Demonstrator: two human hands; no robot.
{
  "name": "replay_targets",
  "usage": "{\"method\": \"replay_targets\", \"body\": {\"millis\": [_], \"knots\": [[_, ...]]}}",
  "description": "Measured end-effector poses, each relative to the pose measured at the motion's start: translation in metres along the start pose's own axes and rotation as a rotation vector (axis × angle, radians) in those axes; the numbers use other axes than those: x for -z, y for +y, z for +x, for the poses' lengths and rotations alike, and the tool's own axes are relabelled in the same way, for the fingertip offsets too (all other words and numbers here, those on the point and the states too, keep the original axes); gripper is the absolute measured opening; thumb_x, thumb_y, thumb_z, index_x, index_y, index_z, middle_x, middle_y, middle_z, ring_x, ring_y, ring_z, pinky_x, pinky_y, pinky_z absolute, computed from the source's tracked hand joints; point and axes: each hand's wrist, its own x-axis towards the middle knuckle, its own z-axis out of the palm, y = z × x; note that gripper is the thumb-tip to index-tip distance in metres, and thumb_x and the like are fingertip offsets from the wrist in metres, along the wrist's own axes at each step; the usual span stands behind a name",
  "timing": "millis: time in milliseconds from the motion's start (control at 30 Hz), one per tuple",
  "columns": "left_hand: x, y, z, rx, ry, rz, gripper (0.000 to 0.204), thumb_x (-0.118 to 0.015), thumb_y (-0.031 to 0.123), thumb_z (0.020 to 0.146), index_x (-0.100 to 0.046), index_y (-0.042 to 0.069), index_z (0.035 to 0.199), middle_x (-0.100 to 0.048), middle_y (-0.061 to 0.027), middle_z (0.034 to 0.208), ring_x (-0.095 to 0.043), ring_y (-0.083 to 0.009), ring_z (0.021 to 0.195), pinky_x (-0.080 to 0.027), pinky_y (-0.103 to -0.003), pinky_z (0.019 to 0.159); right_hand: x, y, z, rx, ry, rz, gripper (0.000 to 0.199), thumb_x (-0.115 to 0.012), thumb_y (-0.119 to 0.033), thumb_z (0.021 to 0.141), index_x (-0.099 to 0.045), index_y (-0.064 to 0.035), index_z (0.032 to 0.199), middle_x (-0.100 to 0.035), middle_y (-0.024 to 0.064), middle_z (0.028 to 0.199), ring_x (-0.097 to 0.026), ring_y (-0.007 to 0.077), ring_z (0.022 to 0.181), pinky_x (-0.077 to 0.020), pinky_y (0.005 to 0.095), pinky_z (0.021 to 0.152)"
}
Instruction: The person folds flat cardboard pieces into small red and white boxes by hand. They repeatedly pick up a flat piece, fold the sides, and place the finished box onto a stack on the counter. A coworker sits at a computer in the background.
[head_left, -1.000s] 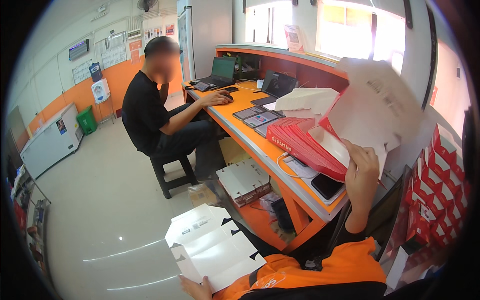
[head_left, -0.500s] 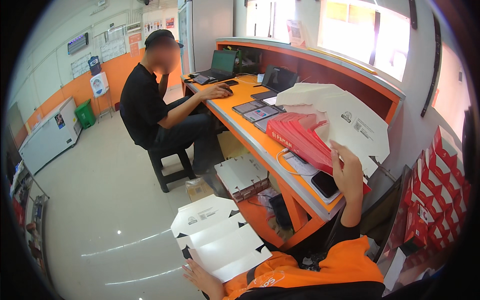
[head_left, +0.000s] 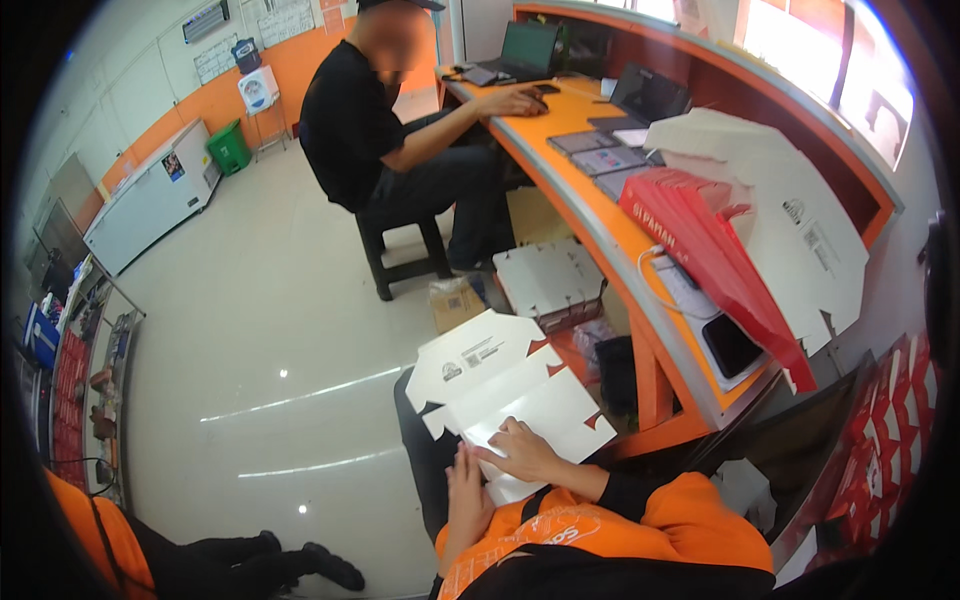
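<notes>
An unfolded white cardboard box blank lies across my lap, with slots cut in its edges and a small printed mark on the far panel. My left hand rests at the blank's near left edge, fingers stretched out and close together. Just right of it, my right hand lies on the middle panel near a crease, thumb toward my left hand and fingers partly bent but apart. Neither hand is closed round anything. On the desk to the right is a stack of red box blanks, with large white panels behind.
A person in black sits at the orange desk, one hand on a mouse. A phone lies near the desk's front corner. Folded red boxes are stacked at right. At lower left is another person's dark-trousered leg.
My right hand has left the red stack and come down onto the white blank beside my left hand. The view has shifted, and another person now shows at lower left.
</notes>
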Motion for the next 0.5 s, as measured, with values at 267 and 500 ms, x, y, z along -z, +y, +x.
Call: {"method": "replay_targets", "body": {"millis": [267,500], "knots": [[0.009,-0.021,0.006,0.034,-0.186,-0.417,0.067,-0.045,0.001,0.077,-0.028,0.003,0.141,-0.039,-0.0186,0.139,-0.032,-0.0307,0.133,-0.02,-0.042,0.111,-0.063,0.053,0.048,-0.036,-0.087,0.727,0.042,-0.056,-0.041,0.088,-0.059,0.0007,0.085,-0.06,0.0089,0.069,-0.057,0.0164,0.064,-0.0458,0.0307,0.06],[0.061,-0.007,-0.009,-0.017,-0.06,-0.993,0.084,-0.054,0.01,0.083,0.0,0.01,0.147,-0.02,-0.0182,0.146,-0.025,-0.0308,0.135,-0.023,-0.044,0.108,0.023,0.002,0.044,-0.135,0.088,1.434,0.02,-0.051,-0.017,0.094,-0.057,-0.0025,0.108,-0.064,0.0014,0.087,-0.062,0.0073,0.069,-0.0514,0.0213,0.058]]}}
